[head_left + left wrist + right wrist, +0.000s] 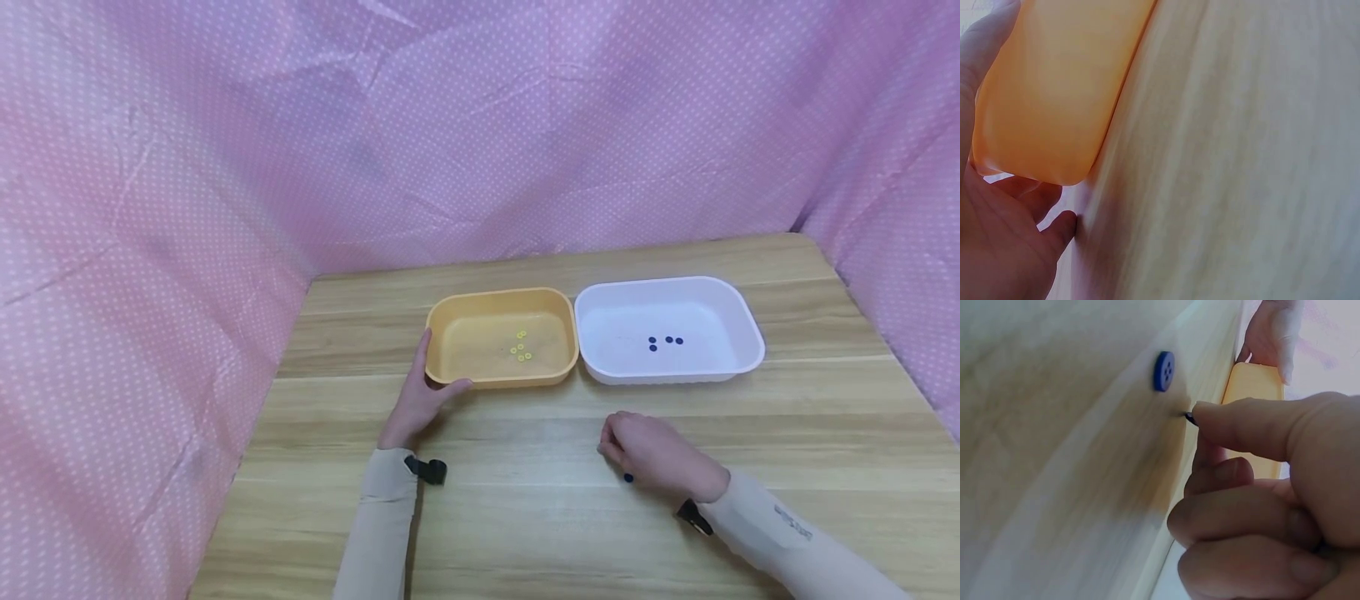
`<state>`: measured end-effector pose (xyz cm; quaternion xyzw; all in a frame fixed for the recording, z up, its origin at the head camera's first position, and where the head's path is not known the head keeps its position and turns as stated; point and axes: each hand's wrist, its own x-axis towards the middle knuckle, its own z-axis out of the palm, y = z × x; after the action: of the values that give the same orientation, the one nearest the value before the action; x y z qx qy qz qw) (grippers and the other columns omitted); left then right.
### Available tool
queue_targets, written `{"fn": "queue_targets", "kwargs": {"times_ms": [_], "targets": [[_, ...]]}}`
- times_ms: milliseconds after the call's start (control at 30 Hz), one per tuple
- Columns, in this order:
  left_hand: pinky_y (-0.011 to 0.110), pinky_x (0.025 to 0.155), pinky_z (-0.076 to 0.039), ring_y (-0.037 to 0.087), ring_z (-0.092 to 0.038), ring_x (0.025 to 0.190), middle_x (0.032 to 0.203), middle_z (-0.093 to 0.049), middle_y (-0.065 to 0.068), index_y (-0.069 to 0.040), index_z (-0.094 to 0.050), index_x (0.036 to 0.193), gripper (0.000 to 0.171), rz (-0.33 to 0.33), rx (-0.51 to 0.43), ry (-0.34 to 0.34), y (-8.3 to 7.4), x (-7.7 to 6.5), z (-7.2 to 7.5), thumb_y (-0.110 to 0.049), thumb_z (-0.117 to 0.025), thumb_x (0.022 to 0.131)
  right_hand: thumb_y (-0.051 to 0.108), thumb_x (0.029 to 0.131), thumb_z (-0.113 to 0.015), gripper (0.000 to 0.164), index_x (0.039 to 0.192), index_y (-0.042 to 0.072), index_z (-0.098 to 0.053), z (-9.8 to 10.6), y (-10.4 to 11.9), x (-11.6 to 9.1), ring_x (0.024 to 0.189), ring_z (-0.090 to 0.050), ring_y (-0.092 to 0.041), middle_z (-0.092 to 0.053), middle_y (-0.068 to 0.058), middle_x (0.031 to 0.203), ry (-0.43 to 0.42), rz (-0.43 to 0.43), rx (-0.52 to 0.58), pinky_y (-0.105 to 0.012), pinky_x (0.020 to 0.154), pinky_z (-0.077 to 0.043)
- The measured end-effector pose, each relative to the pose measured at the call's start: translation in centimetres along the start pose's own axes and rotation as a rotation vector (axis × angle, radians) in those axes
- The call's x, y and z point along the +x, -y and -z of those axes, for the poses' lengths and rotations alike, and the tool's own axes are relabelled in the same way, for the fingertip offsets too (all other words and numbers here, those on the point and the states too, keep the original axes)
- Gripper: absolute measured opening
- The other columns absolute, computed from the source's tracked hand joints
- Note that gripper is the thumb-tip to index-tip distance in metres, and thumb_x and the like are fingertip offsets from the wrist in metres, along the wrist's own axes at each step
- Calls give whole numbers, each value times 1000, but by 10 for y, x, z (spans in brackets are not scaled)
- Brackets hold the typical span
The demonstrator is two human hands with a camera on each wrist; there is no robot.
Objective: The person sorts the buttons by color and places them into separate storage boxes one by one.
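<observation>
My left hand holds the left end of a yellow plastic basin, thumb along its near side and fingers around the end wall. Several small yellow buttons lie on that basin's floor. Low over the wooden table, my right hand pinches a small dark button between thumb and index finger, the other fingers curled in. Only the edge of this button shows. Close by, a dark blue four-hole button lies on the tabletop.
A white plastic basin with several dark blue buttons stands right beside the yellow one. Both are on a wooden table, before a pink dotted cloth that hangs behind and at the sides.
</observation>
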<state>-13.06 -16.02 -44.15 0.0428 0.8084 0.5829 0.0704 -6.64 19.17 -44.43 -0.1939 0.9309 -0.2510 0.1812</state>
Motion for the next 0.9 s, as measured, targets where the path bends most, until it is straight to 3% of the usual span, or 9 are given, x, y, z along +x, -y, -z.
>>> {"fn": "queue_targets", "kwargs": {"times_ms": [400,700,900], "targets": [[38,115,-22,16,-28,140,160,-16,-2,-36,-4,156,117,-4,24,-48,29,9,-1,-41,-85,72,7,91,-59,15,78,15,-58,2,-5,-4,60,-47,-8,-51,8,69,-7,46,49,-24,55,-42],[37,115,-22,15,-28,140,160,-17,-2,-36,-4,156,117,-3,31,-52,30,9,-1,-43,-85,71,15,96,-58,7,92,11,-62,10,-17,-7,66,-53,-15,-57,1,75,84,-20,363,-27,59,-47],[37,115,-21,15,-27,141,160,-16,-2,-37,-5,156,117,-2,43,-56,29,9,-1,-44,-85,71,21,98,-57,20,104,4,-65,25,-32,-7,74,-53,-19,-59,-6,83,65,-42,517,-26,62,-46]]}}
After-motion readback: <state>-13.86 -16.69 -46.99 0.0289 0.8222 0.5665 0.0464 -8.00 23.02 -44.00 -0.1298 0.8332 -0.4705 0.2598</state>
